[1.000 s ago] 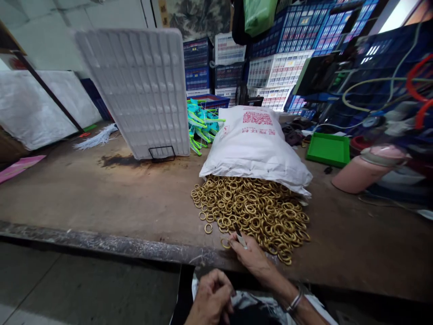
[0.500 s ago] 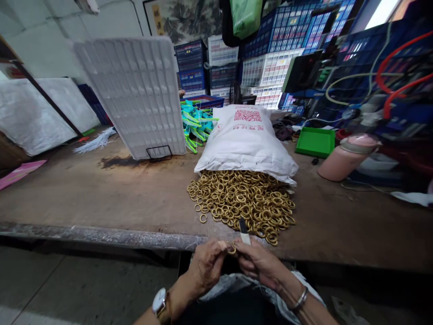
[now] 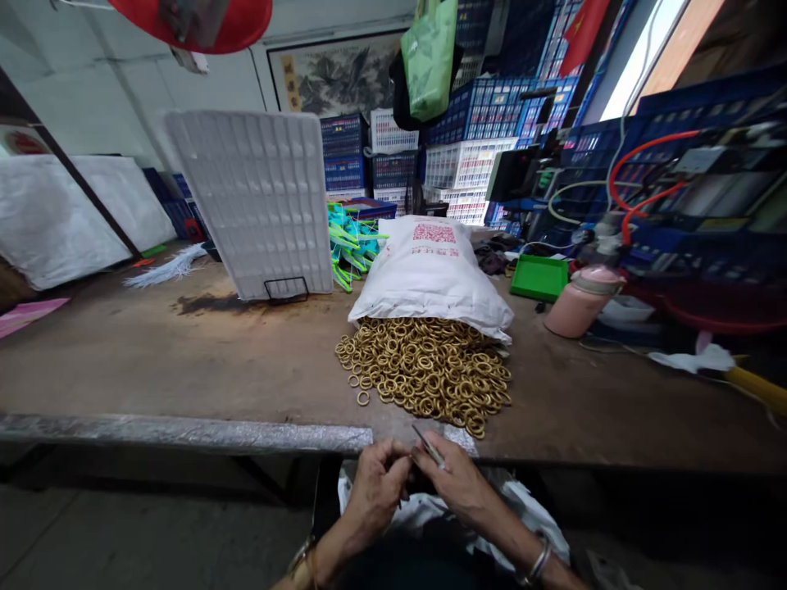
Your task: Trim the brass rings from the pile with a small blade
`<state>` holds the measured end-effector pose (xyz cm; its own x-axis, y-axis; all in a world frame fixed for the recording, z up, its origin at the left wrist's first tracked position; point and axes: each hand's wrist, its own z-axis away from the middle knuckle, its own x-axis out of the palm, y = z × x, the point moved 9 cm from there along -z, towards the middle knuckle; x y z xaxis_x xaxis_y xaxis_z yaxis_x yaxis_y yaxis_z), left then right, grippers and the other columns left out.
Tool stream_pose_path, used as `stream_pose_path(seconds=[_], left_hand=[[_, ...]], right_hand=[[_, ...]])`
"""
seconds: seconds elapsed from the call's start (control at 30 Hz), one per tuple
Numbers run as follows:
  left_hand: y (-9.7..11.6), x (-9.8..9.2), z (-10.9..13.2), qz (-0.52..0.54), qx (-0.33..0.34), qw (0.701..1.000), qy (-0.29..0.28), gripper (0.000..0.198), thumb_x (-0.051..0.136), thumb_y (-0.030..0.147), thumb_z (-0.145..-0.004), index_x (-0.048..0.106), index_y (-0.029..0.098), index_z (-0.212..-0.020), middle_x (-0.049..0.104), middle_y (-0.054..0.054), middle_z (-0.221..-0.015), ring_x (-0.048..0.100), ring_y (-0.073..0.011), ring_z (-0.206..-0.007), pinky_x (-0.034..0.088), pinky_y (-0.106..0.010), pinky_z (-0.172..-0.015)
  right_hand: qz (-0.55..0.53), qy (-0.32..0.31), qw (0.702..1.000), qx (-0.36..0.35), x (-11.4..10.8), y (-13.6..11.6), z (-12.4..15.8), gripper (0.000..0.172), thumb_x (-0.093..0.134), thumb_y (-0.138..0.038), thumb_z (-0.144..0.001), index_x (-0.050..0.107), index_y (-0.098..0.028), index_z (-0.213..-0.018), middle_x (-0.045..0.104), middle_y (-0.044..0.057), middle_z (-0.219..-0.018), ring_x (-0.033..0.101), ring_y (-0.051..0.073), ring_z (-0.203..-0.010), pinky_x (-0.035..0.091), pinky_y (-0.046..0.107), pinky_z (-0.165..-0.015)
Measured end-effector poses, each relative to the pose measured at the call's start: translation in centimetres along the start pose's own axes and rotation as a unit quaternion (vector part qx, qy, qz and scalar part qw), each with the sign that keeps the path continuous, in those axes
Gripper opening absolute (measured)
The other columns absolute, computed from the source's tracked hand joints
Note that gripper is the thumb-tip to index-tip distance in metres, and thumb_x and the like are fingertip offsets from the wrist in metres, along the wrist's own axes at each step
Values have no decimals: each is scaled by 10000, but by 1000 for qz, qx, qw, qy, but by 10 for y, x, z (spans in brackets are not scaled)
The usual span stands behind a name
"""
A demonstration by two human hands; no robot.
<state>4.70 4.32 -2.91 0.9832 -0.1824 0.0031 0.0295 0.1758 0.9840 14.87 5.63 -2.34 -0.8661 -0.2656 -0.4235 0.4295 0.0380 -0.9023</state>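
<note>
My left hand (image 3: 376, 489) and my right hand (image 3: 458, 486) meet at the near edge of the workbench (image 3: 184, 360), both with fingers pinched together. A thin metal tool (image 3: 429, 447) sticks up from my right hand's fingers. My left hand's fingertips press against something small between the two hands, hidden by the fingers. Just beyond my hands lies a heap of brass rings (image 3: 427, 373), spilling from the mouth of a white sack (image 3: 430, 274).
A white moulded tray (image 3: 261, 201) stands upright at the back. Turquoise and green plastic parts (image 3: 350, 242) lie beside the sack. A green tray (image 3: 539, 277) and a pink flask (image 3: 581, 301) sit to the right. Stacked crates (image 3: 430, 156) and hoses fill the background.
A second ago my right hand picked a ring from the heap while my left hand was in my lap. Both hands then came together at the bench edge. The view has tilted up.
</note>
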Motion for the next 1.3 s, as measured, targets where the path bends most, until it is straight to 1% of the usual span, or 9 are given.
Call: stream_pose_path(seconds=[0.1,0.27,0.47,0.57,0.8,0.93,1.1,1.2,1.3], left_hand=[[-7,1,0,56,-49,997,-13,183,541,317,-694,523,136,-682,500,35,-500,382,-51,-342,273,-166,-336],[-13,8,1,163,-74,981,-74,282,567,406,-701,499,136,-742,552,16,-558,432,-45,-364,284,-147,-338],[-18,20,5,266,-108,949,-130,291,613,385,-684,530,119,-766,582,-27,-652,476,-53,-424,319,-153,-367],[-18,22,4,290,-107,942,-131,274,619,361,-689,539,115,-779,569,-22,-638,466,-52,-423,325,-156,-372],[-14,15,-2,198,-58,976,-73,277,583,388,-717,517,120,-687,538,5,-582,423,-40,-386,323,-162,-377],[-12,15,-2,131,-50,989,-49,302,560,425,-719,497,135,-666,524,19,-549,423,-45,-384,339,-170,-398],[-12,20,-4,125,-56,989,-57,297,553,424,-724,494,135,-691,526,14,-566,424,-48,-395,345,-178,-409],[-11,20,-6,135,-58,988,-49,289,561,416,-721,494,135,-710,528,12,-582,429,-52,-416,355,-179,-417],[-8,18,-8,134,-50,989,-34,278,565,404,-719,494,135,-724,528,8,-607,443,-58,-443,363,-176,-413]], right_hand=[[-30,4,999,15,2,2,-3,255,433,-404,-760,453,-174,-651,423,-50,-566,379,88,-532,321,204,-498],[-71,13,997,28,2,6,-7,242,441,-390,-745,433,-177,-631,394,-63,-522,357,79,-495,302,195,-471],[-121,-6,990,67,7,20,-8,200,431,-349,-748,457,-180,-645,436,-67,-499,344,62,-430,286,185,-438],[-127,-9,988,83,7,19,-8,221,424,-367,-753,462,-182,-638,442,-67,-482,350,63,-415,292,186,-437],[-46,1,999,16,-1,-1,-6,298,412,-433,-778,496,-170,-665,500,-31,-564,457,105,-563,355,212,-539],[-75,-11,997,12,2,8,-7,284,406,-412,-789,508,-169,-680,510,-31,-557,466,106,-555,359,218,-543],[-122,-5,992,31,-1,21,-11,292,379,-419,-796,517,-175,-711,501,-36,-542,460,104,-512,359,221,-521],[-39,35,998,23,-15,22,-9,273,357,-381,-800,491,-188,-662,492,-28,-551,453,112,-526,348,226,-522],[92,21,995,-17,-17,13,-3,169,361,-245,-770,469,-202,-648,508,-17,-581,458,121,-548,331,231,-535]])
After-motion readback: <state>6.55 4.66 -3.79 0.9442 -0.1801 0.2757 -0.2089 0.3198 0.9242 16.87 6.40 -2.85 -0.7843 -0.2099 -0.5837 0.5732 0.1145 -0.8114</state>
